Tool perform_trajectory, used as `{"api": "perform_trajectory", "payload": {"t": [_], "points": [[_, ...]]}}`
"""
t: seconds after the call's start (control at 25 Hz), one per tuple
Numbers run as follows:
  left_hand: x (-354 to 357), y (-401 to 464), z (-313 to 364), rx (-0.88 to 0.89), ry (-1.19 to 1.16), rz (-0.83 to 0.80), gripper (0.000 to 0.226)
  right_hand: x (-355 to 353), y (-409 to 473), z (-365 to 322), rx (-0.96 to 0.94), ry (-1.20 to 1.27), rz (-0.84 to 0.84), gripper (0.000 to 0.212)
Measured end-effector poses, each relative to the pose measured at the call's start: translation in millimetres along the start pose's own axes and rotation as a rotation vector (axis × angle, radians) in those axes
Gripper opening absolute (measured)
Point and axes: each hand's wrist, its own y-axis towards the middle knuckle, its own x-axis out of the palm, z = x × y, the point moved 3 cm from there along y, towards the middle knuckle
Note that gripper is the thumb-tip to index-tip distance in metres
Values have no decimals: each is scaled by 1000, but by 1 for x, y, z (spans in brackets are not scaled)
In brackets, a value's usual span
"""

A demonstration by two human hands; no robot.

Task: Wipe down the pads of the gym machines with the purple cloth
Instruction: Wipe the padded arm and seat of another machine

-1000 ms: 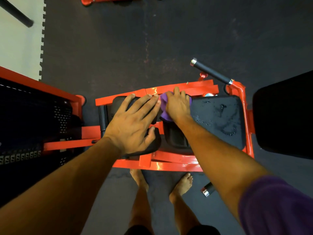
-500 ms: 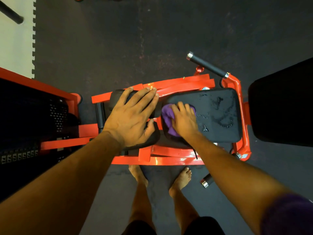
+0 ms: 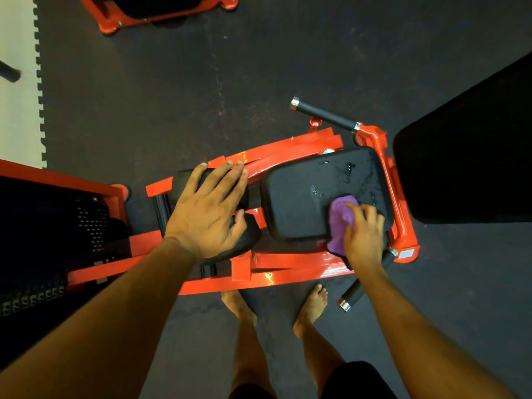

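A black seat pad [image 3: 299, 197] sits on an orange machine frame [image 3: 288, 273], with wet streaks near its far right corner. My right hand [image 3: 364, 237] presses the purple cloth [image 3: 339, 220] against the pad's near right corner, fingers bent over the cloth. Part of the cloth hangs off the pad's front edge. My left hand [image 3: 207, 211] lies flat, fingers spread, on two smaller black roller pads [image 3: 244, 240] to the left of the seat.
A large black back pad [image 3: 472, 156] stands at the right. Black grip handles [image 3: 325, 115] stick out at the far and near right of the frame. A weight stack [image 3: 43, 243] fills the left. Another orange machine [image 3: 161, 12] is at the top. My bare feet [image 3: 313, 303] stand just below the frame.
My right hand has slid the cloth from the seat pad's left side across to its near right corner. My left hand has stayed on the roller pads.
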Motion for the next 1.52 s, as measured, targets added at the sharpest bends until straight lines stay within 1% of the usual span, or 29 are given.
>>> {"api": "perform_trajectory", "payload": {"t": [0.08,0.16,0.2,0.28,0.32,0.36,0.44,0.48,0.52,0.56,0.6,0.64,0.68,0.72,0.76,0.8,0.84,0.88,0.92,1.0,1.08,1.16,1.2,1.28,1.32,1.36,1.44,1.52], "points": [[-1,3,-1,6,2,-1,70,1,15,24,137,-83,7,38],[1,1,-1,4,10,-15,70,10,32,27,296,-107,-26,35],[2,0,0,5,17,-15,70,13,37,21,324,-131,-46,37],[3,0,0,17,23,-16,71,19,39,-3,324,-178,-72,51],[3,0,-1,18,21,-15,71,22,35,-19,298,-194,-91,56],[2,0,-1,14,20,-13,71,25,28,-36,253,-195,-100,55],[1,0,0,12,20,-18,72,27,6,-63,84,-184,-117,57],[0,0,0,14,20,-22,71,29,-5,-67,-52,-191,-171,68],[-1,0,1,20,12,-24,71,28,-15,-64,-178,-189,-263,86],[-1,0,1,23,2,-18,70,26,-21,-52,-264,-188,-341,104],[-1,1,0,23,-7,-11,70,23,-19,-34,-305,-190,-368,112],[0,1,-1,23,-14,-10,70,20,-11,-13,-288,-200,-331,105],[1,0,-1,23,-19,-10,69,16,2,6,-215,-211,-277,88],[2,0,-2,23,-21,-7,69,13,18,18,-118,-199,-212,66],[2,0,-2,23,-20,-3,69,11,38,19,-19,-174,-156,49],[2,0,-2,27,-20,-5,68,14,55,12,68,-139,-130,40],[3,0,-2,31,-23,-10,67,18,64,-4,120,-125,-120,37],[3,-1,-3,30,-23,-9,67,23,66,-25,113,-128,-116,38],[3,-1,-4,27,-22,-7,66,29,58,-46,43,-145,-117,41],[2,-1,-3,28,-19,-8,65,37,27,-60,-177,-175,-156,48],[2,0,-2,29,-27,-4,65,24,6,-39,-287,-102,-254,51],[2,-1,-2,26,-33,-11,65,1,15,-16,-257,-4,-328,50],[3,-1,-3,23,-33,-12,65,-5,27,-15,-217,34,-316,50],[4,-1,-3,25,-35,-17,65,0,59,-42,-211,58,-161,52],[4,-1,-4,28,-39,-19,65,7,69,-68,-265,54,-103,54],[4,-1,-3,30,-40,-17,66,19,74,-95,-358,32,-77,57],[3,-2,-3,29,-33,-19,66,44,71,-137,-531,-58,-94,60],[4,-1,-2,39,-33,-20,66,54,78,-139,-652,-139,-107,56]]}}
